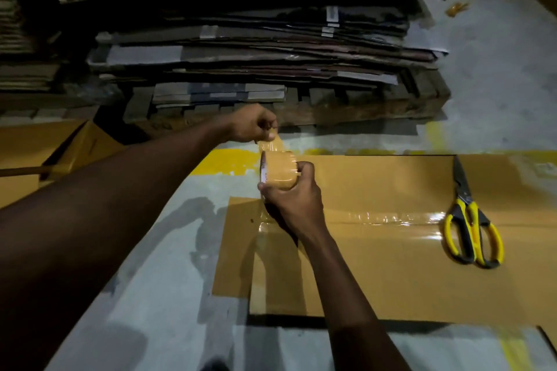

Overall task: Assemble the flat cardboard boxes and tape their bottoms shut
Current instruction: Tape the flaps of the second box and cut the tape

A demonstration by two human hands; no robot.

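A brown cardboard box (376, 265) lies in front of me with its bottom flaps closed and a glossy strip of clear tape (391, 217) along the middle seam. My right hand (292, 199) grips a roll of brown packing tape (278, 170) above the box's left end. Just beyond the roll, my left hand (256, 126) pinches the loose end of the tape (269, 144), a short length pulled off the roll.
Yellow-handled scissors (470, 220) lie on the box at the right. A tall stack of flattened cartons on a wooden pallet (271, 69) fills the background. Another brown box (36, 153) stands at the left. Grey concrete floor with yellow paint marks (229, 161) surrounds the box.
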